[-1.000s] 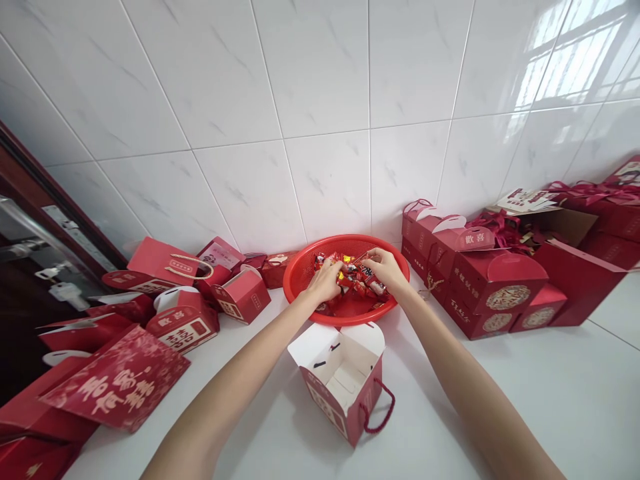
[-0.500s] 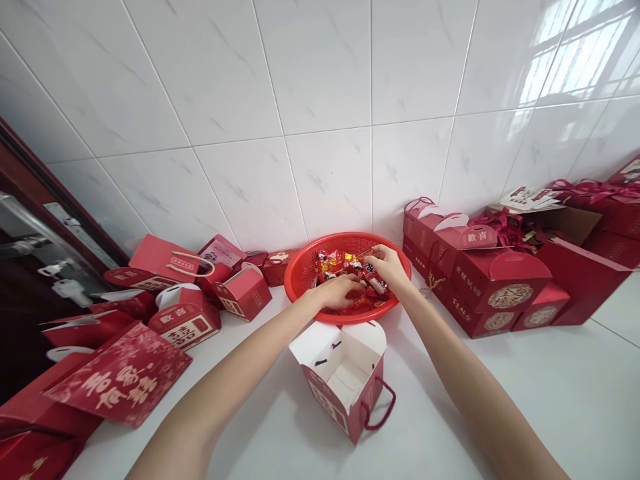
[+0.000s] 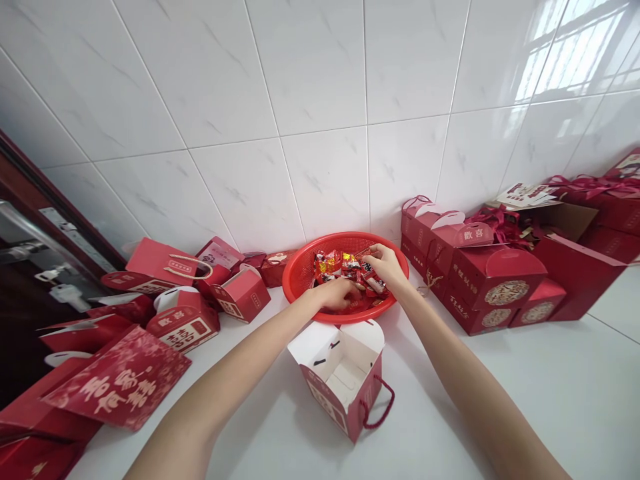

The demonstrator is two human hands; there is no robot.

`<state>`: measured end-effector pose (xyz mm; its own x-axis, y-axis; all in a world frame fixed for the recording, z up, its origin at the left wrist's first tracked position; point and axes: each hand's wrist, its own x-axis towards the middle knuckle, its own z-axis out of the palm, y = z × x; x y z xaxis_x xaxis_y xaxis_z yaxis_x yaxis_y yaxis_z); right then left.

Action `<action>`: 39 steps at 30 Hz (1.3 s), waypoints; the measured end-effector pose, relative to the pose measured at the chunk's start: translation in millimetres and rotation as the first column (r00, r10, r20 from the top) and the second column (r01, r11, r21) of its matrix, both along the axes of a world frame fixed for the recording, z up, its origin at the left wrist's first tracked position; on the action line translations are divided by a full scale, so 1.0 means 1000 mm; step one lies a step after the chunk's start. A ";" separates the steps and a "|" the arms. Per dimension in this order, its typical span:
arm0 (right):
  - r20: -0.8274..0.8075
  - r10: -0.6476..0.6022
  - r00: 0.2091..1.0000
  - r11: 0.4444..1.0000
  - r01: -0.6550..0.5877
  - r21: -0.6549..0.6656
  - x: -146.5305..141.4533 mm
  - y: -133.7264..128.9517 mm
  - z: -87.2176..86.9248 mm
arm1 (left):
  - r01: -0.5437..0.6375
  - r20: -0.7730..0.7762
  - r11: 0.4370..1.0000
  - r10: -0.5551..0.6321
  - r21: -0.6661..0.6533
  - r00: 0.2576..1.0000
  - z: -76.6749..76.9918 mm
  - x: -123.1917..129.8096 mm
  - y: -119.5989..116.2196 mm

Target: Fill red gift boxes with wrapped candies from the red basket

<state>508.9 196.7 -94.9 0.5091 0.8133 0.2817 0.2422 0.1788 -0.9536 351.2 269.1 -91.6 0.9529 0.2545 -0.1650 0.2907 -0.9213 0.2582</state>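
A red plastic basket (image 3: pixel 299 267) holds a pile of shiny wrapped candies (image 3: pixel 329 261). Both of my hands reach into it. My left hand (image 3: pixel 342 293) is curled down among the candies on the near side, its fingertips hidden, so what it grips does not show. On the right, my right hand (image 3: pixel 383 264) has thumb and fingers closed on a wrapped candy beside the pile. Just in front of the basket stands an open red gift box (image 3: pixel 345 387) with a white inside and a dark red rope handle. Its flaps are spread and its visible floor is bare.
Several folded red gift boxes (image 3: pixel 240 293) and a red printed bag (image 3: pixel 123 380) crowd the left side. Stacked red boxes (image 3: pixel 495 287) and a carton with red ribbons (image 3: pixel 565 217) line the right. A tiled wall (image 3: pixel 325 173) rises close behind the basket.
My left fingers have curled deeper into the candies. My right hand stays almost in place at the basket's right side. The view has shifted slightly.
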 end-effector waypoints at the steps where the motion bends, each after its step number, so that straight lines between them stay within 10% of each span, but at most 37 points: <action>1: 0.000 -0.003 1.000 1.000 0.003 -0.001 0.000 0.000 0.000 | -0.017 -0.001 1.000 0.017 0.014 1.000 0.000 0.001 0.000; 39: -0.048 -0.037 0.998 0.999 0.037 0.000 0.001 0.003 -0.002 | -0.074 -0.175 0.996 0.082 0.050 0.981 0.009 -0.001 -0.009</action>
<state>510.0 199.4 -97.3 0.5515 0.7937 0.2566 0.2024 0.1711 -0.9643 350.2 259.9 -82.3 0.8868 0.3373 -0.3159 0.3995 -0.9032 0.1571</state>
